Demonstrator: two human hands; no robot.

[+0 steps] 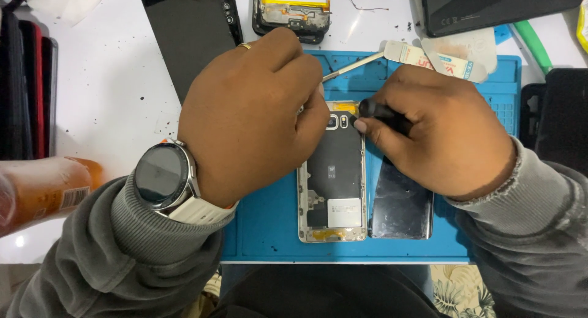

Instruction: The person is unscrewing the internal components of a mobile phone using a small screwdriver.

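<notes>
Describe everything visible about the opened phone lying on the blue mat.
The opened phone lies flat, back cover off, lengthwise on the blue mat. A silvery metal frame rims dark inner plates, with a pale square patch low down, orange flex strips at both ends and a camera module at the top. The left hand rests over its upper left edge; the right hand holds a black-handled tool at the top corner. A glossy dark back panel lies beside it on the right.

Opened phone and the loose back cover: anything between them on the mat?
Head view: nothing. The opened phone and back cover lie side by side, only a thin strip of blue mat between.
</notes>
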